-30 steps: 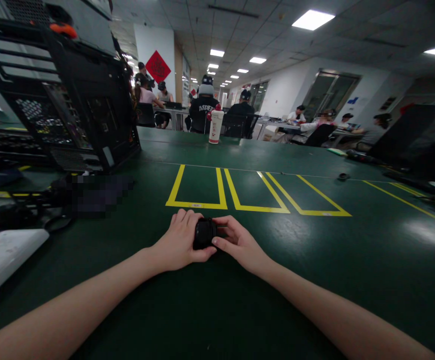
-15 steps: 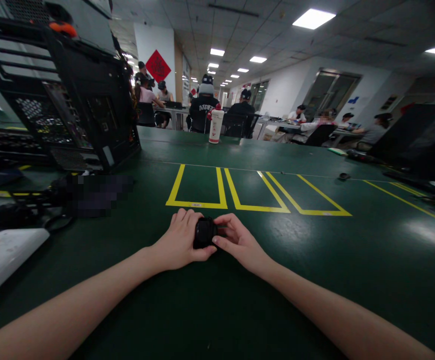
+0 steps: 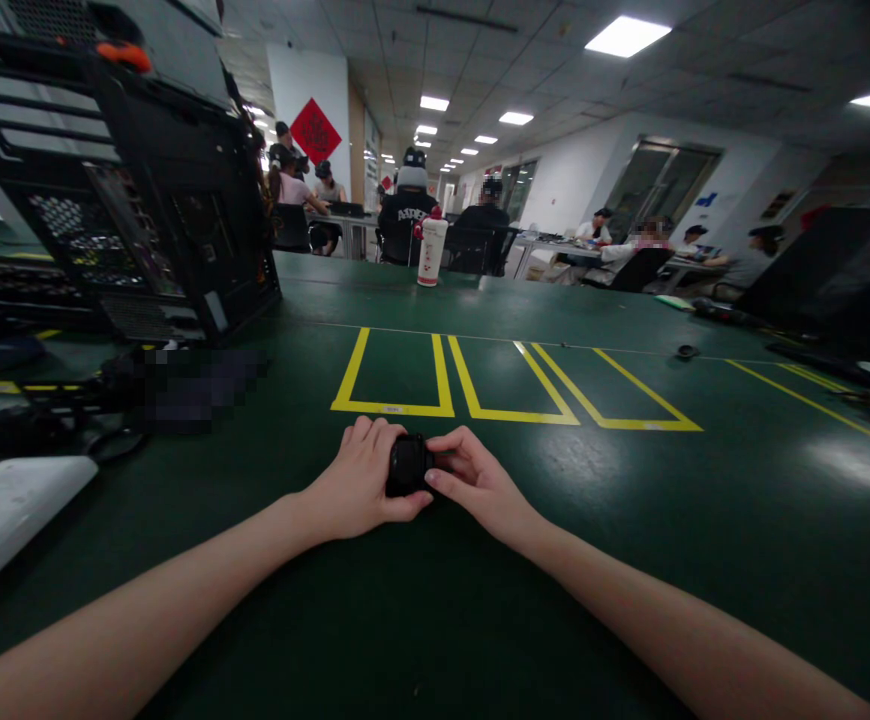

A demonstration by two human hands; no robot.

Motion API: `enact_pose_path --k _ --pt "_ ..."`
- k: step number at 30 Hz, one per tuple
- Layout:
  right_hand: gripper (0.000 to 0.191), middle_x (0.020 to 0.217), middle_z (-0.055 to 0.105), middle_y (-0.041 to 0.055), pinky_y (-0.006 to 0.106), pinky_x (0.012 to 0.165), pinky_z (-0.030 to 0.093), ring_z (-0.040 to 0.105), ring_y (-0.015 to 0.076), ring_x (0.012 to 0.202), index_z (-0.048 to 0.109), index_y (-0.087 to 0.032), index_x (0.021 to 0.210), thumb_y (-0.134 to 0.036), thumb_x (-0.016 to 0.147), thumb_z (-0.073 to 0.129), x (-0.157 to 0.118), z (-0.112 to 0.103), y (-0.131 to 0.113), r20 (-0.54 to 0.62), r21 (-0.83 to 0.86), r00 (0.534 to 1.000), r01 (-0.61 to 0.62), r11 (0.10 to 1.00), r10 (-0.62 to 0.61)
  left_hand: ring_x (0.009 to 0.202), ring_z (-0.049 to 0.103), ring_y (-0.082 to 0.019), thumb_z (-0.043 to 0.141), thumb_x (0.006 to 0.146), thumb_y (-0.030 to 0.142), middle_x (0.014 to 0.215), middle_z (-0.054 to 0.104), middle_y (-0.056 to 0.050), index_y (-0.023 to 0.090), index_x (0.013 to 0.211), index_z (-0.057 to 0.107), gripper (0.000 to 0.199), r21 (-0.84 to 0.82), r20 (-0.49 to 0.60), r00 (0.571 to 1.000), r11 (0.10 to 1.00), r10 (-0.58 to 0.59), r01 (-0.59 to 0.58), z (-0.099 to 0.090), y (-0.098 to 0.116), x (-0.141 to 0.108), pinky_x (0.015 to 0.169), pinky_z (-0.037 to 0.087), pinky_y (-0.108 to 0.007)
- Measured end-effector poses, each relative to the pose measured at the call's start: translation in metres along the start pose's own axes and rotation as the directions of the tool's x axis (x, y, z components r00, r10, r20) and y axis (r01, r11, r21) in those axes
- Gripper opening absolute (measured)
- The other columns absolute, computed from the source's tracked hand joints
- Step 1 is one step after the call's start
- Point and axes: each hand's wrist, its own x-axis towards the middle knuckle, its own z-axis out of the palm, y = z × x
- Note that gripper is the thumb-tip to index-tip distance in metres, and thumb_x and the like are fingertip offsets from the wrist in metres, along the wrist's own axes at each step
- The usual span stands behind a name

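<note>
A small black rounded object [image 3: 407, 465], perhaps a camera or lens, is on or just over the green table in front of me. My left hand [image 3: 360, 480] wraps round its left side, with the fingers over the far side and the thumb along the near side. At its right end, my right hand [image 3: 472, 480] pinches a narrower round part between thumb and fingers. Much of the object is hidden by my hands, so I cannot tell its exact kind.
Yellow tape outlines [image 3: 392, 410] mark the green table [image 3: 630, 570] beyond my hands. An open computer case [image 3: 210, 220] stands at left, above a white box [image 3: 22, 510]. A paper cup [image 3: 430, 255] stands far back. A small black round piece [image 3: 687, 352] lies right. People sit beyond.
The right fingertips have shifted very slightly left at the object's right end, and the round part there shows a little less. Otherwise both hands keep their hold.
</note>
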Motion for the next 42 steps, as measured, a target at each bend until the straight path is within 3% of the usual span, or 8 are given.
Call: enact_pose_path --k 8,19,27,37,42 --pt "0.033 0.113 0.048 0.005 0.038 0.089 0.042 0.049 0.0185 0.106 0.043 -0.022 0.108 -0.022 0.077 0.056 0.0006 -0.0007 -0.0039 -0.013 -0.097 0.999 -0.033 0.995 0.032 0.089 0.041 -0.024 0.05 0.072 0.055 0.1 0.045 -0.01 0.014 0.111 0.041 0.057 -0.028 0.001 1.0 1.0 -0.013 0.013 -0.0009 0.0012 -0.0009 0.077 0.038 -0.039" --pt "0.022 0.103 0.05 0.0022 0.035 0.085 0.044 0.053 0.016 0.098 0.046 -0.022 0.095 -0.023 0.076 0.057 0.0004 0.0 0.0001 -0.009 -0.01 1.0 0.03 1.0 -0.03 0.089 0.041 -0.025 0.051 0.071 0.054 0.099 0.046 -0.01 0.012 0.11 0.041 0.058 -0.006 -0.026 1.0 1.0 0.011 -0.011 -0.0001 0.0002 -0.0009 0.078 0.037 -0.039" --pt "0.033 0.111 0.049 0.0051 0.037 0.088 0.043 0.05 0.0186 0.104 0.044 -0.022 0.107 -0.022 0.077 0.057 0.0009 -0.0011 -0.0018 -0.017 -0.088 1.0 -0.018 0.996 0.016 0.089 0.04 -0.025 0.049 0.072 0.054 0.1 0.045 -0.011 0.011 0.111 0.041 0.058 -0.002 -0.005 1.0 1.0 -0.004 0.004 0.0011 0.0012 0.0 0.078 0.037 -0.04" --pt "0.023 0.105 0.051 0.0025 0.035 0.084 0.045 0.053 0.0166 0.099 0.046 -0.022 0.096 -0.021 0.076 0.057 -0.0008 0.0001 -0.0006 0.0 -0.016 1.0 0.015 1.0 -0.015 0.09 0.041 -0.025 0.05 0.071 0.055 0.1 0.046 -0.01 0.014 0.11 0.042 0.056 -0.022 -0.017 1.0 1.0 0.001 -0.002 -0.0006 0.0003 -0.0008 0.077 0.038 -0.04" --pt "0.028 0.109 0.049 0.0033 0.037 0.085 0.045 0.051 0.0183 0.103 0.045 -0.023 0.101 -0.02 0.076 0.057 -0.0007 0.0003 -0.0032 -0.02 -0.065 1.0 -0.005 0.998 0.004 0.09 0.041 -0.025 0.05 0.071 0.055 0.1 0.046 -0.01 0.014 0.111 0.042 0.058 -0.017 -0.014 1.0 1.0 -0.004 0.004 -0.0005 0.0005 -0.0009 0.077 0.038 -0.04"
